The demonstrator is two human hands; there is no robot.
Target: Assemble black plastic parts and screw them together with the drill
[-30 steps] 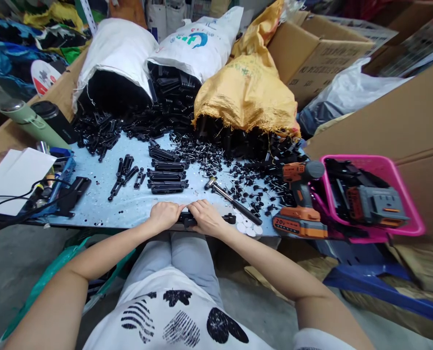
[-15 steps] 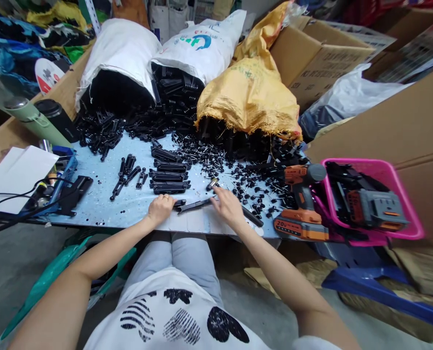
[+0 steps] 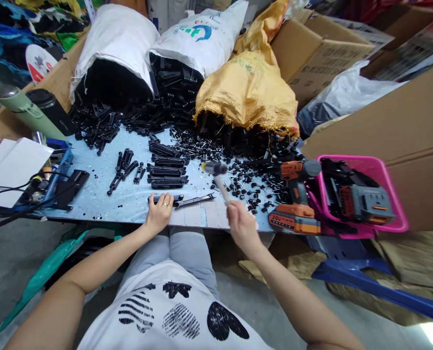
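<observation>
My right hand (image 3: 240,221) is closed round the handle of a hammer (image 3: 221,182), its blurred head raised over the front middle of the table. My left hand (image 3: 159,212) grips a short black part (image 3: 178,198) at the table's front edge, with its fingers bent over it. A longer black strip (image 3: 198,200) touches that part and points right, between the hands. Behind my left hand lies a stack of black parts (image 3: 167,172) in rows. Two smaller groups of black pieces (image 3: 121,171) are to its left.
Sacks (image 3: 249,92) spill black parts and pins along the back. An orange drill (image 3: 296,199) and a pink basket (image 3: 402,214) stand at the right. A blue tray (image 3: 65,163), bottle (image 3: 30,114) and black cup (image 3: 54,109) are at the left.
My right hand has let go of the black strip and taken up the hammer, lifting it. My left hand's fingers have moved further over the black part. The view has shifted slightly.
</observation>
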